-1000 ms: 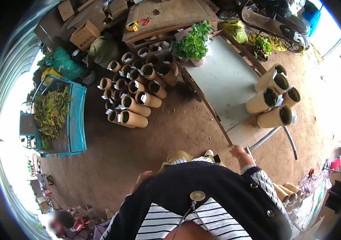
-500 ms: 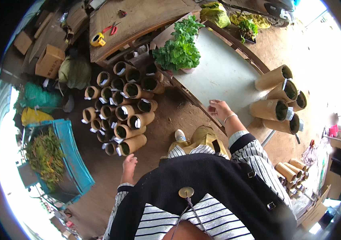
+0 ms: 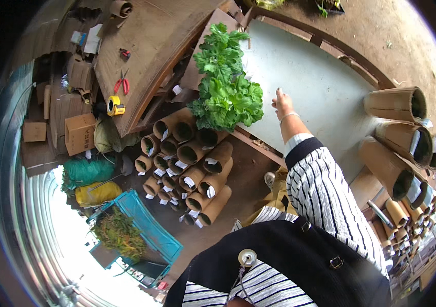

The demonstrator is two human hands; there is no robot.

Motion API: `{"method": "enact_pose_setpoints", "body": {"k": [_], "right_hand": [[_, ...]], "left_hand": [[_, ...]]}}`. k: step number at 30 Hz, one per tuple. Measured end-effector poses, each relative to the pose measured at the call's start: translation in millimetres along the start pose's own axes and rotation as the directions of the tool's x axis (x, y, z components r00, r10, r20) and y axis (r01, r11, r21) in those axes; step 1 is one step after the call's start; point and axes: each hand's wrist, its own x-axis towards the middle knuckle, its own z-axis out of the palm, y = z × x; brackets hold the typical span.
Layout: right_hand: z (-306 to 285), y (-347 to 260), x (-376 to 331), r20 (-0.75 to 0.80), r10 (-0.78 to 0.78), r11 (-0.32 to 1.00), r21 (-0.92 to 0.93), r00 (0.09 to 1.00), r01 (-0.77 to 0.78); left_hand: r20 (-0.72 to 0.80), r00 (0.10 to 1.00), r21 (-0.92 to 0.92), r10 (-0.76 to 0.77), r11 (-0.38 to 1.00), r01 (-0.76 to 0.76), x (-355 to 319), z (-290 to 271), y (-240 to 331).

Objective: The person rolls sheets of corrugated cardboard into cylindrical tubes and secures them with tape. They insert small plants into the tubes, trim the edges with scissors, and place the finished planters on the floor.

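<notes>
My right hand (image 3: 283, 106) is held over the pale tabletop (image 3: 320, 66), to the right of the leafy green plants (image 3: 233, 97). Its fingers are partly bent, a fingertip and the thumb stand apart, and nothing shows between them. A gap separates it from the leaves, which hide whatever the plants stand in. My left hand is out of view. Below the plants, several brown cardboard tubes (image 3: 215, 184) with white tags stand grouped on the floor. More large tubes (image 3: 389, 105) stand at the table's right end.
A wooden table (image 3: 146, 46) at the upper left bears red-handled pliers (image 3: 122, 83) and a yellow tape measure (image 3: 115, 105). At the lower left is a blue cart (image 3: 146, 225) full of cut greenery. Another pile of tubes (image 3: 407, 215) lies at the right. A carton (image 3: 80, 134) sits at the far left.
The view has shifted, bringing the plants and tubes closer. My right arm reaches further forward over the tabletop. My left hand, seen earlier beside the tubes, has gone out of view.
</notes>
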Motion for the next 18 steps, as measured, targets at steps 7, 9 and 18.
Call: {"method": "enact_pose_setpoints", "body": {"k": [7,9,18], "right_hand": [[25,-29,34,0.161,0.007,0.853,0.514,0.987,-0.089],[23,-45,26,0.177,-0.119,0.748,0.663,0.977,-0.029],[-17,-37,-48,0.404,-0.339,0.937,0.229,0.85,0.264]], "left_hand": [[-0.076,0.995,-0.375,-0.06,0.926,0.027,52,-47,161],[-0.087,0.995,-0.295,-0.053,0.955,0.025,62,-52,224],[0.047,0.873,-0.03,0.486,0.874,-0.485,145,-37,389]]}}
